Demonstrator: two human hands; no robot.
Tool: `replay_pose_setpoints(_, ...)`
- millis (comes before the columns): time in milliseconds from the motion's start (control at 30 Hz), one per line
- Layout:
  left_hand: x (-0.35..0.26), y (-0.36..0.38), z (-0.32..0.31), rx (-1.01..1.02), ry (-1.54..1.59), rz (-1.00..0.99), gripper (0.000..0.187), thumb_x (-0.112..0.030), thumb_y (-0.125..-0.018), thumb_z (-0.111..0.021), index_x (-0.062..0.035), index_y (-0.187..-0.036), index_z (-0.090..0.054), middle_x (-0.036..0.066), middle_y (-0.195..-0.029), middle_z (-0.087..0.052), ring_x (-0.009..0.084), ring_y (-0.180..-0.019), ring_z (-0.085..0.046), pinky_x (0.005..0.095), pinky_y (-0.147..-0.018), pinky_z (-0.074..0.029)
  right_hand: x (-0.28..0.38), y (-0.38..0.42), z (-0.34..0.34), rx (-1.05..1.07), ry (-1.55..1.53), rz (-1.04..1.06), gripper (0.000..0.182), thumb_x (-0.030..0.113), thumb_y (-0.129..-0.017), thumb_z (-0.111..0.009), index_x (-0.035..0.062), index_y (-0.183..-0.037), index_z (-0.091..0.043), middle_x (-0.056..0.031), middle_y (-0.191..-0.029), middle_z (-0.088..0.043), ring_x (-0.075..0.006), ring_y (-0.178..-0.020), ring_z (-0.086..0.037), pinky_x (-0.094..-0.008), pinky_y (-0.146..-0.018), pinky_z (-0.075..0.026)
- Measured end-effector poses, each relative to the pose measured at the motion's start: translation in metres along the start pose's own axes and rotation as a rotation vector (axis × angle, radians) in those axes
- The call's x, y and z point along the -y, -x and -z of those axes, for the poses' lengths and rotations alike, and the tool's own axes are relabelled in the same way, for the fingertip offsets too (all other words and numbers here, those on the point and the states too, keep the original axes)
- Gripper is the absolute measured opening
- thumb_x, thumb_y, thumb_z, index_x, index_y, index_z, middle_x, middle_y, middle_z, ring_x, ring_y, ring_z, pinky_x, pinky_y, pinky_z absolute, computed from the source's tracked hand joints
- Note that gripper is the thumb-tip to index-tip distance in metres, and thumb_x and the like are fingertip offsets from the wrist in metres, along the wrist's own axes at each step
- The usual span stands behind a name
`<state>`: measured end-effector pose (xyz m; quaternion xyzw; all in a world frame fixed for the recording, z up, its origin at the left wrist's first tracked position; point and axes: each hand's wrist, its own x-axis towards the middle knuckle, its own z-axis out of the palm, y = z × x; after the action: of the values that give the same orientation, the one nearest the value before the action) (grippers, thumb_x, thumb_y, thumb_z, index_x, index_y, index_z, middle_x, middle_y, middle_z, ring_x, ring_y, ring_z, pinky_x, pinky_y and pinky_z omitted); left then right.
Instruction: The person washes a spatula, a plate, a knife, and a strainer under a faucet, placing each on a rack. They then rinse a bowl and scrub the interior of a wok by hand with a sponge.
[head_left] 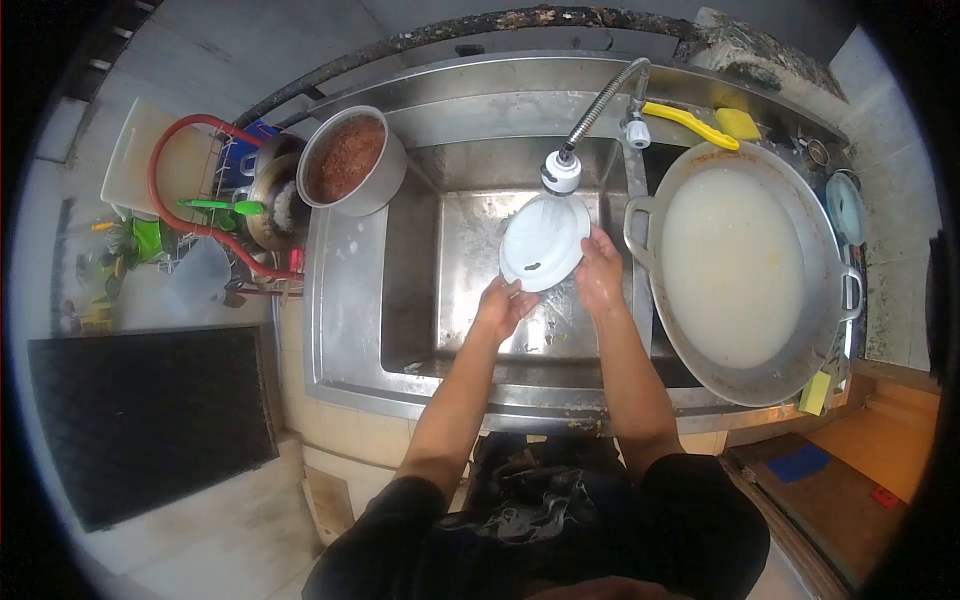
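Observation:
A white plate (547, 238) with a small dark mark near its lower edge is held tilted over the steel sink (462, 290). My left hand (505, 306) grips its lower left rim, thumb on top. On the right side, my right hand (600, 270) has its fingers closed around the rim. Right above the plate's upper edge hangs the white spray head (561, 174) of a flexible metal faucet (603, 98). Drops of water dot the sink floor.
Right of the sink stands a big two-handled pan (655, 290) of cloudy whitish liquid. A yellow-handled tool (690, 122) and yellow sponge (737, 124) lie behind it. Left are a pot (385, 185) with reddish-brown contents and a dish rack with a red hose (155, 180).

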<state>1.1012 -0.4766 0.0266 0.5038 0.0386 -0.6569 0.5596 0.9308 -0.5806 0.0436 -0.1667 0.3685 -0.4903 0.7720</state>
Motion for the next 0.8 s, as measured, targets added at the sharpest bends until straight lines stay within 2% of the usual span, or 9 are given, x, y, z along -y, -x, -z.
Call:
replay_pose_setpoints(233,0.000,0.004,-0.014,-0.005,-0.011,-0.065,0.039,0.003,-0.102,-0.050,-0.0061,-0.136,-0.036,0.016,-0.135,-0.051,0.0321,-0.120,-0.059,0.0509,-0.104,-0.052,-0.008,0.000,0.004,-0.055,0.032,0.103,0.037,0.001,-0.104,-0.044,-0.0036,-0.142,-0.046,-0.0142,-0.133,-0.061,-0.0236,-0.115,-0.064,-0.0377,-0.100,-0.052)
replay_pose_setpoints(333,-0.006,0.015,-0.005,-0.027,-0.009,-0.209,0.041,0.007,-0.099,-0.052,-0.0101,-0.134,-0.039,0.013,-0.129,-0.055,0.0289,-0.113,-0.061,0.0479,-0.095,-0.056,-0.031,-0.028,0.036,-0.027,0.078,-0.073,0.044,0.006,-0.104,-0.050,-0.0044,-0.147,-0.042,-0.0150,-0.133,-0.058,-0.0235,-0.118,-0.061,-0.0356,-0.097,-0.053)
replay_pose_setpoints(400,-0.012,0.027,0.001,-0.022,-0.017,-0.294,0.043,0.009,-0.097,-0.052,-0.0124,-0.134,-0.041,0.011,-0.122,-0.059,0.0251,-0.106,-0.064,0.0442,-0.086,-0.060,-0.043,-0.044,0.053,-0.040,0.501,-0.367,0.057,0.028,-0.103,-0.060,-0.0016,-0.148,-0.042,-0.0151,-0.135,-0.057,-0.0270,-0.120,-0.060,-0.0409,-0.099,-0.052)
replay_pose_setpoints(500,-0.019,0.051,0.011,-0.150,-0.386,-0.408,0.035,0.013,-0.094,-0.053,-0.0089,-0.122,-0.052,0.010,-0.107,-0.064,0.0234,-0.098,-0.064,0.0416,-0.076,-0.059,-0.058,-0.045,0.043,-0.106,0.540,-0.398,0.073,0.051,-0.097,-0.065,0.0008,-0.146,-0.045,-0.0163,-0.133,-0.059,-0.0310,-0.116,-0.063,-0.0489,-0.097,-0.053)
replay_pose_setpoints(567,-0.015,0.058,0.026,-0.302,-1.232,-0.792,0.025,0.015,-0.090,-0.057,-0.0038,-0.106,-0.060,0.009,-0.094,-0.065,0.0230,-0.090,-0.064,0.0387,-0.071,-0.057,-0.055,-0.041,0.022,-0.088,0.349,-0.469,0.074,0.062,-0.098,-0.055,0.0037,-0.144,-0.049,-0.0199,-0.128,-0.064,-0.0375,-0.111,-0.065,-0.0532,-0.093,-0.055)
replay_pose_setpoints(600,-0.012,0.055,0.037,-0.284,-1.238,-0.786,0.025,0.015,-0.090,-0.057,-0.0038,-0.106,-0.060,0.009,-0.094,-0.065,0.0230,-0.090,-0.064,0.0387,-0.071,-0.057,-0.049,-0.040,0.016,-0.104,0.342,-0.463,0.074,0.062,-0.098,-0.055,0.0037,-0.144,-0.049,-0.0199,-0.128,-0.064,-0.0375,-0.111,-0.065,-0.0532,-0.093,-0.055)
replay_pose_setpoints(667,-0.009,0.048,0.061,-0.065,-1.648,-1.239,0.019,0.013,-0.085,-0.062,-0.0015,-0.098,-0.063,0.012,-0.105,-0.062,0.0256,-0.100,-0.062,0.0376,-0.075,-0.056,-0.043,-0.040,0.004,0.126,0.096,-0.602,0.060,0.043,-0.100,-0.061,0.0018,-0.143,-0.048,-0.0200,-0.127,-0.064,-0.0366,-0.111,-0.065,-0.0524,-0.094,-0.055)
replay_pose_setpoints(767,0.003,0.054,0.054,-0.003,-1.391,-1.126,0.027,0.013,-0.082,-0.063,0.0000,-0.106,-0.063,0.015,-0.120,-0.057,0.0309,-0.117,-0.055,0.0422,-0.087,-0.054,-0.078,-0.051,0.026,0.068,0.192,-0.308,0.067,0.020,-0.095,-0.065,0.0010,-0.152,-0.037,-0.0190,-0.129,-0.062,-0.0310,-0.112,-0.064,-0.0478,-0.096,-0.053)
replay_pose_setpoints(800,0.011,0.050,0.053,0.018,-0.892,-0.877,0.033,0.010,-0.081,-0.065,-0.0009,-0.112,-0.065,0.017,-0.138,-0.048,0.0320,-0.131,-0.046,0.0450,-0.100,-0.050,-0.068,-0.044,0.020,-0.074,0.194,-0.274,0.064,0.003,-0.091,-0.060,0.0010,-0.151,-0.039,-0.0177,-0.130,-0.062,-0.0280,-0.110,-0.065,-0.0429,-0.094,-0.054)
